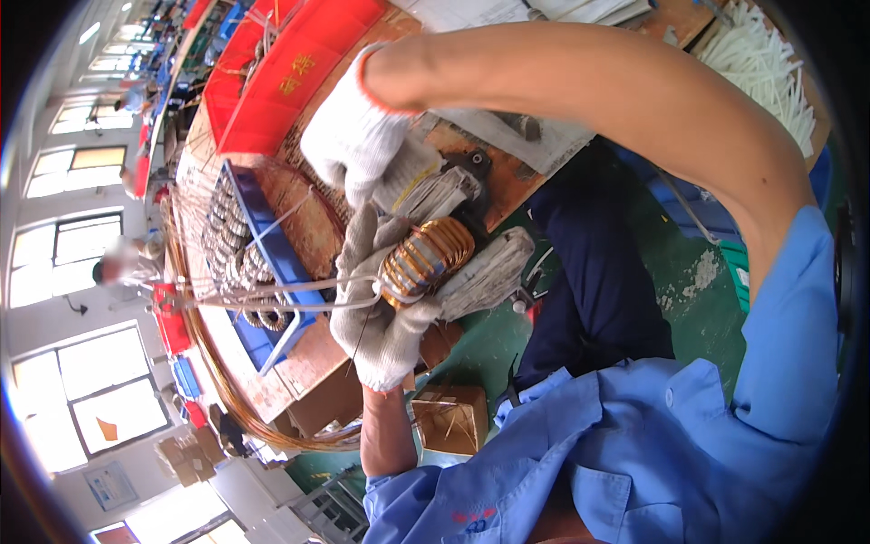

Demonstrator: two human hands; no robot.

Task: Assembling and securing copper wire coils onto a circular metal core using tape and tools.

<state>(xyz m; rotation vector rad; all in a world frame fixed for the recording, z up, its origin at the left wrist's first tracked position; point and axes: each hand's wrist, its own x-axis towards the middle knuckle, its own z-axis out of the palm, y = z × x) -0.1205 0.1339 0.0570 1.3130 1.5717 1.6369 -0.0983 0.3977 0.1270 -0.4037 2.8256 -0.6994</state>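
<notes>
A ring-shaped coil wound with copper wire sits between two jaws wrapped in grey, worn padding. My left hand, in a white knit glove, wraps around the coil's left side, with the thumb on the near side and the fingers on the far side. Pale strands run from the coil across that hand to the left. Just beyond, my right hand, also gloved, is closed with its fingers curled down beside the far jaw. Whatever it grips is hidden.
To the left, a blue tray holds several wound metal rings. Red bins stand at the back. A bundle of copper wire curves along the bench's left edge. White strips lie at the far right, and a cardboard box is below the bench.
</notes>
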